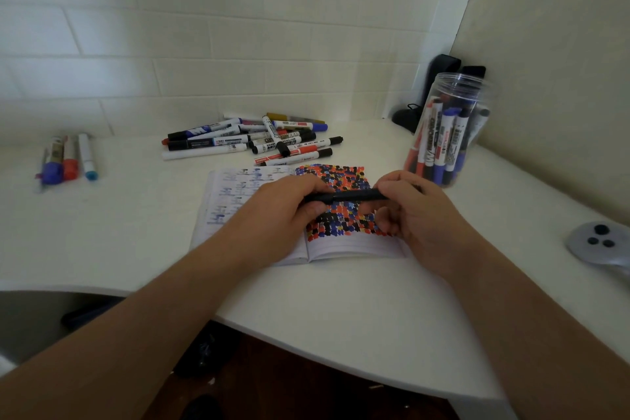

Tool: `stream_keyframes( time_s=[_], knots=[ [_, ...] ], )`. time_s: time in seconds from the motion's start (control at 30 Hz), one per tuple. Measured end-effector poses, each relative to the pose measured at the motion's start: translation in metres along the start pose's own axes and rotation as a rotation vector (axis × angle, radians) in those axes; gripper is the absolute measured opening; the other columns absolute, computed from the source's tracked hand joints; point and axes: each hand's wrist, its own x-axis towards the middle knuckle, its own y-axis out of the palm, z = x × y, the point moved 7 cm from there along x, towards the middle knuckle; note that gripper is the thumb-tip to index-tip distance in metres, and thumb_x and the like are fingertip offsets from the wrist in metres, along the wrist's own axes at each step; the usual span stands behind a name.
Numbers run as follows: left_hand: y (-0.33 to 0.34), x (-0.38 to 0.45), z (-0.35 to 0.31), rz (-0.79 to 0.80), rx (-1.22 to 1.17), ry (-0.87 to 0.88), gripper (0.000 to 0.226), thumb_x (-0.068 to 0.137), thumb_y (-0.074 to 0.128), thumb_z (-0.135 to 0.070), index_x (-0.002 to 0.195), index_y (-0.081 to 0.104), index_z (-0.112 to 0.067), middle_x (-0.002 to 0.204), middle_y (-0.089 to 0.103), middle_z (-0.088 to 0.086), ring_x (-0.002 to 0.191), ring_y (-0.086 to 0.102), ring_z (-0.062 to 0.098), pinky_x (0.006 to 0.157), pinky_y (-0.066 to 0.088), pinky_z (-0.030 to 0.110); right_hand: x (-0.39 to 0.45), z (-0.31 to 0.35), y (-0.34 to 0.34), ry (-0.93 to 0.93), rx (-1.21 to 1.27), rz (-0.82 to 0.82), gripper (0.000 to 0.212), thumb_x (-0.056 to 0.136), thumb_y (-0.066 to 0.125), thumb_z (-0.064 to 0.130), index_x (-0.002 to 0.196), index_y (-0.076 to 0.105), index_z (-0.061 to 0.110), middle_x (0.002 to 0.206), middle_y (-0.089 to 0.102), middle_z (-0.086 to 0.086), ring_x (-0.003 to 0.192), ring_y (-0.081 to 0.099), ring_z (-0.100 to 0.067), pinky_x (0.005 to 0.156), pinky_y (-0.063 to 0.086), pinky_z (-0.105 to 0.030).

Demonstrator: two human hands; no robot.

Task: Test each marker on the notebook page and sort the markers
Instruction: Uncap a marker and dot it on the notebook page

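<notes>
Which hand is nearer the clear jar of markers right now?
Right. The right hand holds one end of the dark marker just beside the clear jar, at its lower left. The left hand grips the other end, farther left over the notebook.

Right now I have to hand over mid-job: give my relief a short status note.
Left hand and right hand both grip one black marker held level over the open notebook; whether it is capped is unclear.
Right page is mostly filled with test marks.
Untested pile lies behind the notebook.
Sorted: clear jar at right, small group at far left.
Left: test this marker, sort it, work through the pile.
</notes>
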Motion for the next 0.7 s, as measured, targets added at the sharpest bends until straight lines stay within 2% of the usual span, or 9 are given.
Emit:
stream_keyframes(
  time_s=[0.1,0.2,0.37,0.53,0.7],
  knots=[
    [-0.0010,0.0000,0.0025,-0.006,-0.020,-0.040,0.023,0.106,0.052,-0.033,0.127,0.060,-0.036,0.110,0.066,-0.010,0.099,0.058,0.008,0.088,0.050,0.033,0.0027,-0.0028,-0.0046,-0.014,-0.029,-0.042,0.010,0.100,0.064,0.016,0.091,0.068,0.014,0.078,0.073,-0.011,0.057,0.051,-0.018,0.059,0.041,-0.033],
    [-0.0029,-0.0004,0.0027,-0.032,-0.020,-0.040,0.023,0.106,0.053,-0.032,0.127,0.060,-0.036,0.111,0.066,-0.011,0.100,0.058,0.009,0.088,0.049,0.032,0.0044,-0.0042,-0.0060,-0.040,-0.053,-0.058,0.003,0.098,0.067,0.015,0.097,0.069,0.013,0.075,0.071,-0.008,0.058,0.052,-0.017,0.055,0.046,-0.027],
    [-0.0047,-0.0008,0.0020,-0.069,0.002,-0.036,0.024,0.106,0.053,-0.027,0.128,0.062,-0.033,0.116,0.067,-0.011,0.103,0.056,0.009,0.087,0.044,0.030,0.0052,-0.0052,-0.0003,-0.086,-0.110,-0.037,0.008,0.102,0.062,0.016,0.095,0.063,0.014,0.072,0.070,-0.007,0.054,0.048,-0.018,0.049,0.043,-0.024],
    [-0.0058,-0.0020,0.0009,-0.103,0.025,-0.017,0.028,0.105,0.055,-0.021,0.129,0.066,-0.027,0.118,0.070,-0.005,0.107,0.059,0.015,0.090,0.043,0.031,0.0039,-0.0074,0.0009,-0.116,-0.212,-0.001,0.015,0.106,0.056,0.025,0.093,0.059,0.019,0.059,0.056,-0.002,0.055,0.041,-0.019,0.051,0.034,-0.032],
    [-0.0061,-0.0015,0.0042,-0.129,0.014,-0.024,0.026,0.103,0.057,-0.018,0.123,0.069,-0.029,0.108,0.071,-0.008,0.100,0.059,0.015,0.082,0.041,0.031,0.0042,-0.0095,0.0000,-0.132,-0.319,-0.012,0.019,0.106,0.055,0.031,0.090,0.058,0.022,0.056,0.050,0.010,0.051,0.039,-0.008,0.049,0.034,-0.024]
  ],
)
